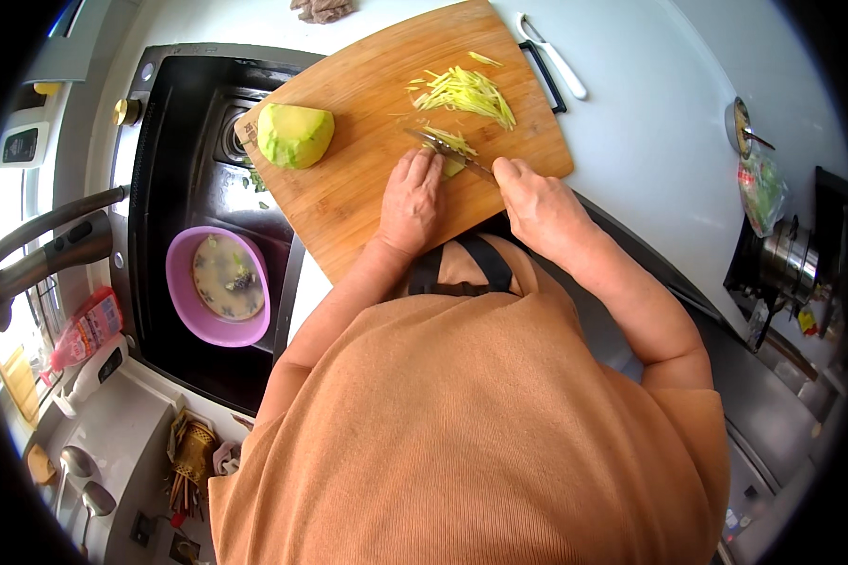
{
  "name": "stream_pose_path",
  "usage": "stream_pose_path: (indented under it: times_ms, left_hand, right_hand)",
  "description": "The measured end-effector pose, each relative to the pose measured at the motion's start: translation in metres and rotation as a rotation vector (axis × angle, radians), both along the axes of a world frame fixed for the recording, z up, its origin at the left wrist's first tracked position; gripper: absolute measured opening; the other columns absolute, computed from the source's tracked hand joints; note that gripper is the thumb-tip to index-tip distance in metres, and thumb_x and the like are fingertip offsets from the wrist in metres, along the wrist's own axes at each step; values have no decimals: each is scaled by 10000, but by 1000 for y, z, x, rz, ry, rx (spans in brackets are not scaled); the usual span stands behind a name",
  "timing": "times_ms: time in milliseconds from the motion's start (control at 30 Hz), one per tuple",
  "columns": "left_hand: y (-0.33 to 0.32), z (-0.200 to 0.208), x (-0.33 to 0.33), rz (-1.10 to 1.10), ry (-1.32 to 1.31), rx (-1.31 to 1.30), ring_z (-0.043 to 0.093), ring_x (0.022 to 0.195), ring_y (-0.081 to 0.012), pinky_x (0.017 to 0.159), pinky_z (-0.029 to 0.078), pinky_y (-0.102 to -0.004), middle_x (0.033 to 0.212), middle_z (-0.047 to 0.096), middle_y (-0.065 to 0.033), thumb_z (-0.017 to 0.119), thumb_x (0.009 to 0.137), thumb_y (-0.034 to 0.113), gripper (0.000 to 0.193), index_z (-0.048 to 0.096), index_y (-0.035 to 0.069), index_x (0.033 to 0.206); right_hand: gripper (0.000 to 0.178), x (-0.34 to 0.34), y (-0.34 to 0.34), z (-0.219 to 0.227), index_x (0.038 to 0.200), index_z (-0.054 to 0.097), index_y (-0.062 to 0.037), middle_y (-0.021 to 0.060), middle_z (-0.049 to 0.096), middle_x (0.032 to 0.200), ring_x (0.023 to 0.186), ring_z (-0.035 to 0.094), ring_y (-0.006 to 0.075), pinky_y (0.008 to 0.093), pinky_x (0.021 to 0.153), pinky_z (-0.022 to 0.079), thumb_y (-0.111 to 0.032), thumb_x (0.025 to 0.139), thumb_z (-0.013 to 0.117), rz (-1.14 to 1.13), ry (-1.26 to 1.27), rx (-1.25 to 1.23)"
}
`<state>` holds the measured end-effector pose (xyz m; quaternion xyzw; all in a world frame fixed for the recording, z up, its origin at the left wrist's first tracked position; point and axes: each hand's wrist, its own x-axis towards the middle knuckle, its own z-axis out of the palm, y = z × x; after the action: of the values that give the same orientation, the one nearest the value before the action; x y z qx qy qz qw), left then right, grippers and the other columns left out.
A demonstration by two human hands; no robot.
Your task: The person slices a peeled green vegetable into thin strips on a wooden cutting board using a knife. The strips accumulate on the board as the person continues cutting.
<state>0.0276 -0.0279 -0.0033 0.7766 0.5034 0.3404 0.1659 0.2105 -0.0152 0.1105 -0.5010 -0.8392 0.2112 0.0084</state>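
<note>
My right hand [537, 202] is closed around the handle of a kitchen knife [460, 158], whose blade lies over the wooden cutting board [349, 202]. Bent fingertips of my left hand [415, 196] press on a small green vegetable piece [452, 168] right beside the blade. Fresh thin strips [454, 141] lie along the knife's far side. Farther back on the board is a loose heap of yellow-green shreds [466, 94]. A large cut chunk of peeled pale-green vegetable [295, 137] rests at the board's left; I cannot tell its exact kind.
The board's left corner overhangs a black sink [170, 169], where a purple basin [219, 328] holds cloudy water and dark bits. A dark faucet [57, 250] reaches in from the left. A white peeler [558, 64] lies beyond the board. A metal pot [790, 266] stands far right.
</note>
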Motion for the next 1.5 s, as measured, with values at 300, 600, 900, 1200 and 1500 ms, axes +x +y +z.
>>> stream_pose_path:
  times_ms: [300,600,900,1200,1500]
  left_hand:
    - [1,-1,1,16,-40,8,537,1057,-376,944,452,-421,1103,559,-191,585,688,-51,381,589,-38,1069]
    - [-1,-1,1,10,-30,25,536,1052,-365,935,452,-414,1095,559,-179,588,701,-47,351,590,-27,1051]
    - [0,-2,-1,-10,29,25,526,1076,-362,955,438,-414,1111,563,-183,598,700,-21,357,602,-43,1056]
    - [0,-2,-2,-16,31,15,527,1075,-359,949,443,-414,1107,571,-183,582,697,-29,366,606,-46,1062]
    - [0,0,0,-5,11,12,527,1061,-356,950,445,-409,1099,569,-170,582,695,-41,350,601,-27,1044]
  right_hand:
    - [184,-11,-11,-27,950,416,-17,187,560,856,723,636,384,442,607,548,6,820,544,-137,106,104]
    - [115,-8,-11,-14,952,410,-23,208,563,832,731,612,415,481,617,525,-18,881,500,-200,148,82]
    - [193,-6,-18,2,970,410,-7,184,551,848,721,634,385,447,615,549,44,816,516,-94,30,32]
    - [235,-9,-12,3,969,412,-1,187,554,856,709,640,380,443,604,553,62,781,538,-61,-20,16]
    - [171,-10,-11,-24,963,413,-6,222,573,874,749,627,410,469,644,536,1,841,532,-156,71,48]
